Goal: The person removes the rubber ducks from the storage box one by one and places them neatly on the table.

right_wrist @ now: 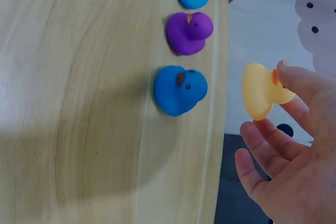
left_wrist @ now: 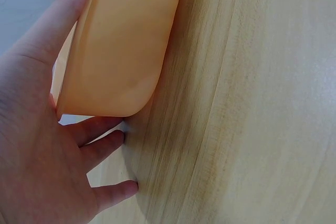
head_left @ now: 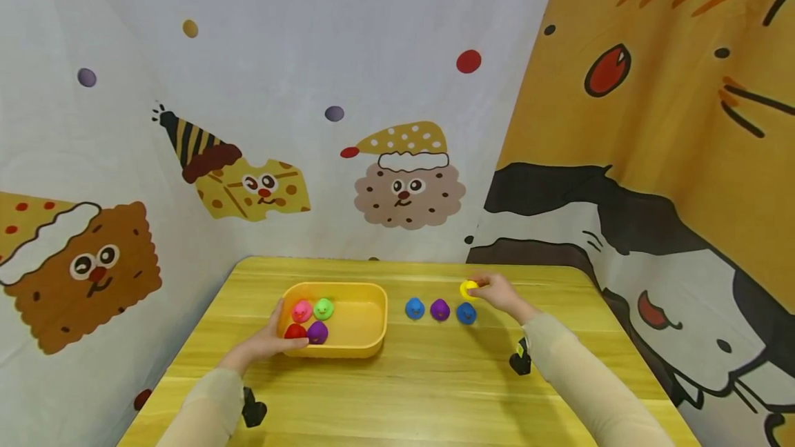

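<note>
My left hand [head_left: 266, 343] rests at the front left corner of a yellow-orange plastic basket [head_left: 373, 353]. Its straight thumb lies along the front rim, and the other fingers spread along the left side. Inside sit a pink duck [head_left: 301, 310], a green duck [head_left: 323, 308], a red duck [head_left: 295, 332] and a purple duck [head_left: 317, 332]. My right hand [head_left: 499, 293] pinches a yellow toy duck [right_wrist: 257, 92] between thumb and fingers, held above the table. Below it stands a row: a blue duck [head_left: 415, 308], a purple duck [head_left: 439, 310] and another blue duck [right_wrist: 176, 90].
The wooden table [head_left: 422, 392] has its back edge close to a cartoon-printed cloth [head_left: 397, 33]. More cloth hangs at both sides. The row of ducks stands to the right of the basket, near the back edge.
</note>
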{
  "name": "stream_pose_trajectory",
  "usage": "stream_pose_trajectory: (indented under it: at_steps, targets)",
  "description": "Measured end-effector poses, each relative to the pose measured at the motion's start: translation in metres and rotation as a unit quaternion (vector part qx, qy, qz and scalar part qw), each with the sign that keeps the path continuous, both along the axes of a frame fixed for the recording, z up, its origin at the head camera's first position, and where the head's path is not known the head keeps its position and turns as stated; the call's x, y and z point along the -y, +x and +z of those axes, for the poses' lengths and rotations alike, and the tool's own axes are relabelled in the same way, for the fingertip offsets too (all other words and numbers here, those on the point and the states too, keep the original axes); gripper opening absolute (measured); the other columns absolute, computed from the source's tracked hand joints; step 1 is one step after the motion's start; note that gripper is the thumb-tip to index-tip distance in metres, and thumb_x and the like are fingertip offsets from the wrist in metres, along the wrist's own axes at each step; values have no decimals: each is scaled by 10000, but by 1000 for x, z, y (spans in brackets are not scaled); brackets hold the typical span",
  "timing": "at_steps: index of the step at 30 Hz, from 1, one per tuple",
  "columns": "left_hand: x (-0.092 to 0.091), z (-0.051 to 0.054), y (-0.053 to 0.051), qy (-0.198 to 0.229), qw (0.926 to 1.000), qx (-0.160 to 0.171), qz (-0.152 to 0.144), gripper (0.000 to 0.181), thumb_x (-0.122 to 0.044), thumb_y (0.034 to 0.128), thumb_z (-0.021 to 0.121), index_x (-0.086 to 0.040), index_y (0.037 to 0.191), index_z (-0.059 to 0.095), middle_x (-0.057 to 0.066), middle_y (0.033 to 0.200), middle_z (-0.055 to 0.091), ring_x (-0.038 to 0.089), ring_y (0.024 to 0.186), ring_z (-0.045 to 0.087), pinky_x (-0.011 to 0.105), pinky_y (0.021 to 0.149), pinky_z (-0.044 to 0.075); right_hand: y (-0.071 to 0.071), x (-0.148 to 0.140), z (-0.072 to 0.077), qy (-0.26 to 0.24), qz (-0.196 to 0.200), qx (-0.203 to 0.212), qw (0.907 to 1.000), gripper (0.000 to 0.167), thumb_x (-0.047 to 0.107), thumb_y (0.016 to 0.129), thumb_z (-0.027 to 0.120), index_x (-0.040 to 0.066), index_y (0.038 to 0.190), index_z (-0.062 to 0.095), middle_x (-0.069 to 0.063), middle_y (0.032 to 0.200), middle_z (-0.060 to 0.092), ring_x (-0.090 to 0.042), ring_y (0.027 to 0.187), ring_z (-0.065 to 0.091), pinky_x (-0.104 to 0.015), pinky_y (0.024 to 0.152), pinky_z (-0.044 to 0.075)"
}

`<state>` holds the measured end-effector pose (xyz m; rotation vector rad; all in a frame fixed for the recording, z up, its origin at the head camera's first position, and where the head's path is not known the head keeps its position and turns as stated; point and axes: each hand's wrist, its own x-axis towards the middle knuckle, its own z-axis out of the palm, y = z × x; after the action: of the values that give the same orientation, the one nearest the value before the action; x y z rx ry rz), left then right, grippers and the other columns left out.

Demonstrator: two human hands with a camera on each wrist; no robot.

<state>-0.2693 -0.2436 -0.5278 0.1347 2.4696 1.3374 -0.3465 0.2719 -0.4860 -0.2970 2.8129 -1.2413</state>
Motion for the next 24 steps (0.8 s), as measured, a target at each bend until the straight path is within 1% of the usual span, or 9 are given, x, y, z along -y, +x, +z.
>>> stream_pose_trajectory:
  at_steps: [2, 5, 9, 14, 16, 20, 24]
  targets:
    - [0, 1, 0, -55, 10000, -15, 9, 1239, -412, 827, 745, -10, 1481, -227, 381, 1515, -84, 593, 1355, 41, 704, 1057, 46, 0, -4, -3, -41, -10, 19, 10000, 391, 142, 916, 674, -88, 1224, 606, -223, 1148, 628, -322, 1019, 588, -418, 832, 520]
    - [-1, 1, 1, -160, 9999, -24, -20, 1245, -433, 826, 739, -5, 1477, -232, 394, 1507, -70, 603, 1345, 54, 710, 1050, 56, 1, -11, -6, -91, 20, 42, 9999, 402, 141, 924, 663, -101, 1237, 593, -237, 1163, 621, -334, 1028, 589, -433, 842, 519]
    - [1, 0, -1, -102, 9999, -78, -79, 1241, -440, 834, 729, -19, 1474, -247, 403, 1498, -91, 618, 1332, 39, 720, 1038, 42, 2, -19, -11, -15, -14, 33, 10000, 403, 142, 927, 659, -101, 1240, 589, -256, 1194, 606, -385, 1078, 569, -459, 855, 512]
    - [2, -2, -4, 68, 10000, -48, -17, 1264, -429, 807, 759, -58, 1493, -235, 345, 1534, -120, 557, 1383, 5, 657, 1090, 20, 4, -26, -14, 20, -68, 155, 9999, 428, 145, 938, 645, -103, 1277, 561, -290, 1271, 554, -434, 1149, 527, -463, 871, 511]
    - [2, -2, -4, 15, 10000, 0, 10, 1264, -418, 805, 765, -51, 1493, -231, 343, 1536, -113, 552, 1387, 12, 649, 1097, 31, 4, -27, -15, -5, -123, 244, 9996, 432, 145, 937, 647, -93, 1287, 559, -285, 1277, 554, -428, 1161, 524, -449, 874, 515]
    - [1, -1, -4, -193, 9997, 100, 65, 1244, -405, 822, 754, -28, 1487, -227, 363, 1528, -78, 572, 1372, 44, 677, 1079, 64, 7, -30, -18, 36, -156, 250, 9996, 429, 136, 937, 644, -116, 1273, 555, -286, 1219, 582, -426, 1117, 546, -444, 846, 525]
    - [0, -2, -3, -361, 9992, 165, 97, 1228, -415, 833, 740, -35, 1490, -225, 350, 1536, -61, 568, 1372, 67, 689, 1070, 92, 9, -34, -23, 75, -182, 207, 9996, 400, 114, 933, 642, -133, 1239, 567, -268, 1154, 607, -369, 1011, 589, -431, 797, 530]
